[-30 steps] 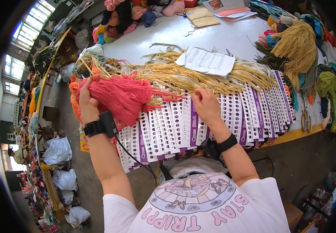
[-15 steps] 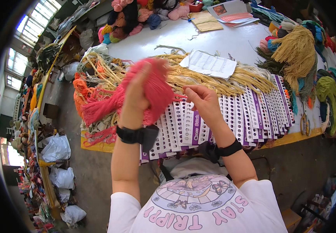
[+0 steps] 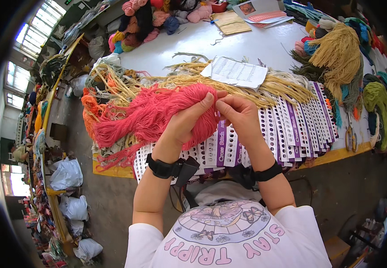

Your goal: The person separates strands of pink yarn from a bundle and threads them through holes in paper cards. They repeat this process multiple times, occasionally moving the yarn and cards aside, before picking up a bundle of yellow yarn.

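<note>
My left hand [image 3: 185,124] is closed round a thick skein of pink-red yarn [image 3: 151,111], thumb along its top right side. The skein's loose tail spreads leftward over the table. My right hand [image 3: 240,115] meets the skein's right end in a pinch, its fingertips close to the left thumb. A bit of pink thread shows at those fingertips, though most of it is hidden. Below both hands lies a row of white and purple punched thread cards [image 3: 287,129]. Cream and yellow thread bundles [image 3: 283,91] hang over the cards' upper ends.
A printed paper sheet [image 3: 238,73] rests on the yellow threads. Orange yarn [image 3: 93,107] lies at the left. Tan yarn [image 3: 338,53] and green yarn [image 3: 378,107] are piled at right, near scissors [image 3: 350,137]. A brown pad [image 3: 232,22] and yarn balls sit at the back.
My left hand has come down and rightward with the pink yarn, which now lies lower, close to my right hand. The right hand stays near its place, still pinching.
</note>
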Tool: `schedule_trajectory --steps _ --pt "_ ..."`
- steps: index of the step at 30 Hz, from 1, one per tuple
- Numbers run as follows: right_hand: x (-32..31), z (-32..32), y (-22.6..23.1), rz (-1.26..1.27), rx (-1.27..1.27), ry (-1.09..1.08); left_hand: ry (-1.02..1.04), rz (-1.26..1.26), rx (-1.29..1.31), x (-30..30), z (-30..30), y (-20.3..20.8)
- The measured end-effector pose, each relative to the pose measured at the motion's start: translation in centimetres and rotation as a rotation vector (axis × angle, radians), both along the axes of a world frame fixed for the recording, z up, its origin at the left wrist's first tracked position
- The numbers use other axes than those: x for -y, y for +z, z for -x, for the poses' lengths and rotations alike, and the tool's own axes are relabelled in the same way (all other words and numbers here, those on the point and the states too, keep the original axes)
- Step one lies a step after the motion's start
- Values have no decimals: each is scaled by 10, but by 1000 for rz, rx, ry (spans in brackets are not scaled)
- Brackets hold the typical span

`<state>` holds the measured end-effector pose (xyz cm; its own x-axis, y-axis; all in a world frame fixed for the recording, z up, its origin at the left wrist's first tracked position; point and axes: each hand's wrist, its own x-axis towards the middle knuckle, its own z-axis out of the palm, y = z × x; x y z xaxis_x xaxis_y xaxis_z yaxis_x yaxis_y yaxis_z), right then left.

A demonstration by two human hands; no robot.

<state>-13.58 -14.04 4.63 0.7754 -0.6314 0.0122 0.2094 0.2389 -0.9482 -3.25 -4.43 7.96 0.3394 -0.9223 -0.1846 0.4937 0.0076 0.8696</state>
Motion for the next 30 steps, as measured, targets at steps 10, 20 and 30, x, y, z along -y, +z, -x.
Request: schedule_trajectory --steps 10,20,30 --pt "2 6 -14 -93 126 -79 17 64 -191 1 -2 -15" --pt "-8 3 -4 25 71 -107 -14 41 -147 -1 -2 -22" --pt "1 2 -27 489 4 -252 121 35 -41 -1 -3 -29"
